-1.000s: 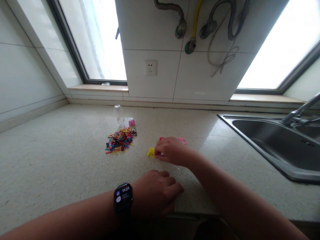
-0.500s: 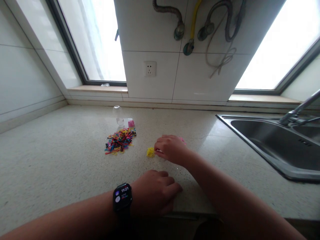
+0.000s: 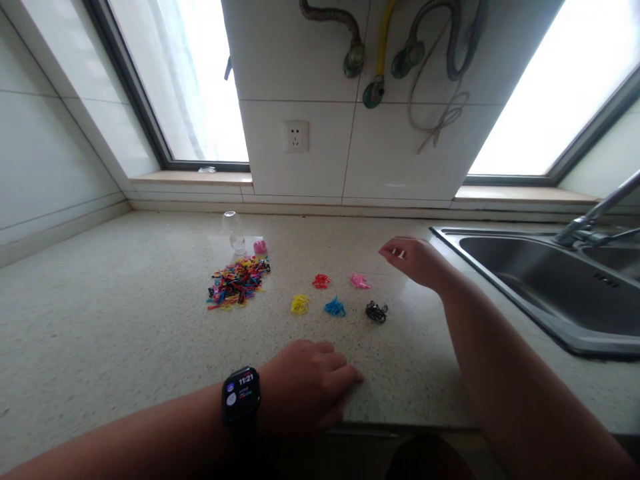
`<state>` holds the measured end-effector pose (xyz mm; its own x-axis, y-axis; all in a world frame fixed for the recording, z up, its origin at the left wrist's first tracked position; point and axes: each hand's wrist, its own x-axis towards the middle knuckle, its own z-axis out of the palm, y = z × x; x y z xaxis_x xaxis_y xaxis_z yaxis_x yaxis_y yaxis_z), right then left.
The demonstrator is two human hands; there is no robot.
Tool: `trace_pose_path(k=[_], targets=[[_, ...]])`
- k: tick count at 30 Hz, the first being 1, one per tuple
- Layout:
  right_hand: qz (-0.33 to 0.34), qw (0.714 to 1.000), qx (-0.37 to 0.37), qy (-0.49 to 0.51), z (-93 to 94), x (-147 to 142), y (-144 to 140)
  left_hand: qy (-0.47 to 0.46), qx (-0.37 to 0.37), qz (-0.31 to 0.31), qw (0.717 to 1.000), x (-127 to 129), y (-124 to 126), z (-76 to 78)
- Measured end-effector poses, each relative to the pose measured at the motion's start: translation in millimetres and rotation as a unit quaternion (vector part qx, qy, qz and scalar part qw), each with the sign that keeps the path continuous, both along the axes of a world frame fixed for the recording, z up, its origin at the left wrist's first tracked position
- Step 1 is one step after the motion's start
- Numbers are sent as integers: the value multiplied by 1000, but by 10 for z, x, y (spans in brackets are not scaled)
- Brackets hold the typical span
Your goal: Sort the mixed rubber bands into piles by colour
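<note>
Hands over sorted rubber bands on a kitchen counter

Nearest the camera, the left hand (image 3: 305,383) lies flat on the speckled counter (image 3: 100,333) at its front edge, fingers loosely curled, gripping nothing; a black smartwatch (image 3: 241,397) sits on its wrist. Just beyond it lie small heaps of bands, each of one colour: a yellow heap (image 3: 300,305), a blue heap (image 3: 335,307) and a black heap (image 3: 376,311) in a row, with a red heap (image 3: 321,281) and a pink heap (image 3: 359,281) behind them. The right hand (image 3: 417,261) hangs above the counter to the right of the pink heap, touching none, fingertips pinched together; whether they hold a band cannot be told. Left of the heaps spreads a mixed-colour pile (image 3: 237,282). Behind it lie a clear bottle (image 3: 233,229) and a pink cap (image 3: 260,247). A steel sink (image 3: 550,287) is set in the counter at the right.
</note>
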<state>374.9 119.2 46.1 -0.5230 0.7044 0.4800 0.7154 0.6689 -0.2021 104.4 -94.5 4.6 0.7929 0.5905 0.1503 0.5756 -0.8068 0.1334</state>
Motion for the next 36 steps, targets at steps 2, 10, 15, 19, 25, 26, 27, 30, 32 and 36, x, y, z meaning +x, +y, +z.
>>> trace_pose_path(k=[2, 10, 15, 19, 25, 26, 27, 30, 32, 36], targets=[[-52, 997, -40, 28, -193, 214, 212, 1, 5, -3, 1000, -5, 5, -4], [-76, 979, -166, 89, -695, 302, 517, -6, 22, -15, 1000, -12, 6, -25], [-52, 982, -170, 56, -678, 215, 477, 7, 50, -21, 998, -64, 54, 37], [-52, 981, -176, 68, -691, 234, 504, -26, 57, 22, 998, -279, 228, 193], [-46, 981, -180, 48, -656, 229, 481, -61, 68, 166, 982, -902, 630, 399], [-46, 981, -182, 49, -648, 224, 473, -54, 77, 205, 974, -1019, 692, 400], [-45, 981, -183, 51, -640, 218, 467, -45, 85, 241, 966, -1132, 748, 392], [-46, 980, -188, 55, -621, 201, 450, -14, 90, 333, 939, -1424, 879, 340], [-48, 979, -189, 53, -611, 191, 442, 2, 83, 355, 931, -1551, 929, 311], [-53, 979, -190, 48, -609, 188, 442, 32, 67, 375, 924, -1644, 962, 289]])
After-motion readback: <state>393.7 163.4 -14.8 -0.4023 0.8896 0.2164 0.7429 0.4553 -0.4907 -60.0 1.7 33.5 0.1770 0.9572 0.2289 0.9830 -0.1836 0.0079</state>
